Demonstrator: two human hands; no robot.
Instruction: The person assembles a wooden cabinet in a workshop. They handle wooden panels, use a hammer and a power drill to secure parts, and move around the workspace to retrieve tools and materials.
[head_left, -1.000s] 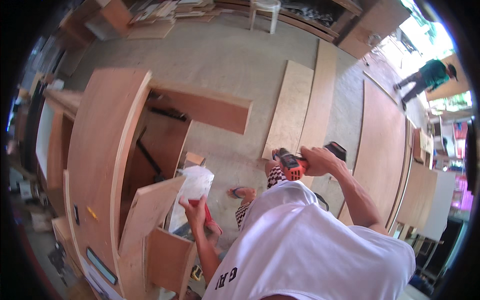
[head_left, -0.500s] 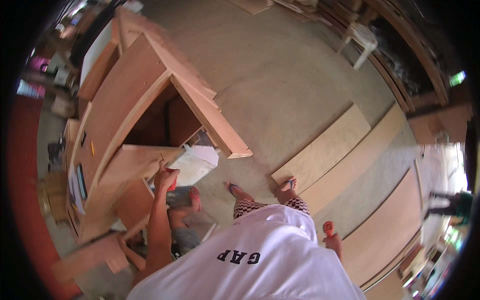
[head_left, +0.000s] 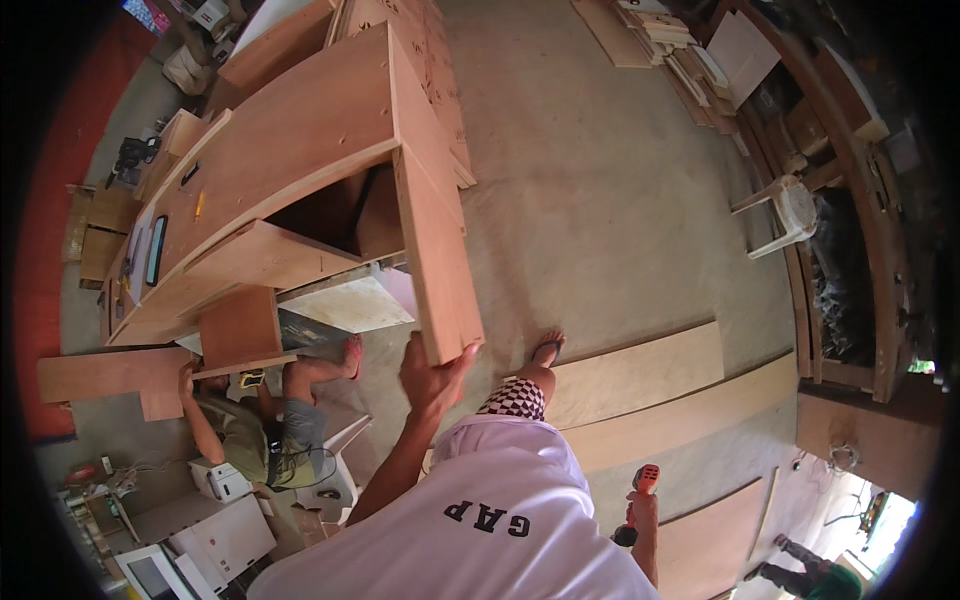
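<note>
Your left hand [head_left: 432, 375] grips the lower corner of the plywood cabinet's side panel [head_left: 432, 220], fingers wrapped over its edge. Your right hand [head_left: 640, 508], low beside your hip, is closed around an orange drill [head_left: 640, 492], its bit hidden. A seated co-worker [head_left: 262, 425] is partly hidden beneath the cabinet.

Left hand [head_left: 432, 375] sits at the bottom corner of the plywood cabinet's side panel [head_left: 432, 240], and the bare concrete floor [head_left: 600, 200] opens wide to its right. To its left it's tight: a seated co-worker [head_left: 262, 425] and a white plastic chair [head_left: 335, 460] crowd under the cabinet. Long boards [head_left: 640, 375] lie flat by the feet.
</note>
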